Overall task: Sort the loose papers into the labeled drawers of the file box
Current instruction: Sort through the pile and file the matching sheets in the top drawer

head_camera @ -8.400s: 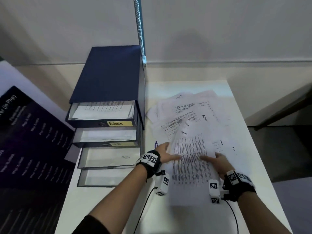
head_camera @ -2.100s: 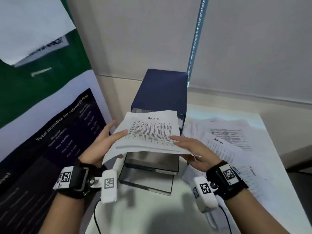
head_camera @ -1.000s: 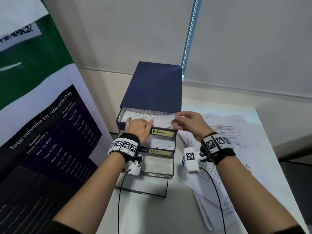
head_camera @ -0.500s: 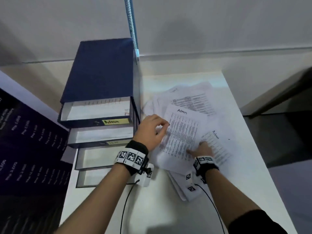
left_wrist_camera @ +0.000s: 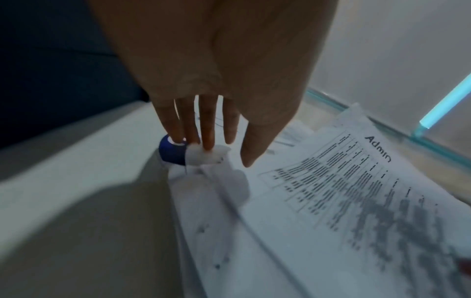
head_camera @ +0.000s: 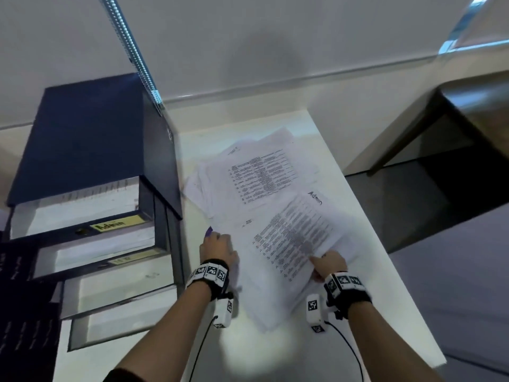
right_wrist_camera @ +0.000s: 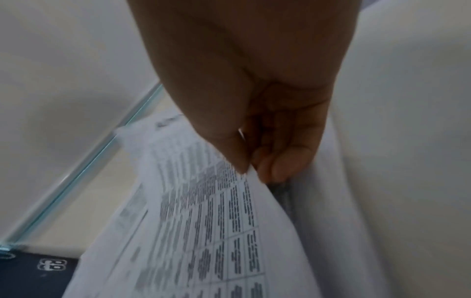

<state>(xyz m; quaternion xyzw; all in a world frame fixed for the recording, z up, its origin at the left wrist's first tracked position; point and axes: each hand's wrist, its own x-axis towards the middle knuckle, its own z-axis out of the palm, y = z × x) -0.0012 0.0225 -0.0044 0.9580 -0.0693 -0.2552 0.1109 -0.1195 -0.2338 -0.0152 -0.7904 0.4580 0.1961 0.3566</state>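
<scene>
While the left hand point(head_camera: 217, 248) rests straight fingers point(left_wrist_camera: 207, 129) on the paper pile's point(head_camera: 259, 177) left edge at frame centre, the right hand point(head_camera: 329, 264) pinches the Admin sheet's point(head_camera: 297, 235) lower-right corner.

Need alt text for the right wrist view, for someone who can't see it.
The right hand pinches the edge of a printed sheet between thumb and fingers, lifting it off the paper pile. A dark blue file box sits in the lower left corner.

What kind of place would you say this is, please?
Most likely an office: a navy file box with a drawer labelled Admin stands on a white table, beside loose printed papers.
</scene>
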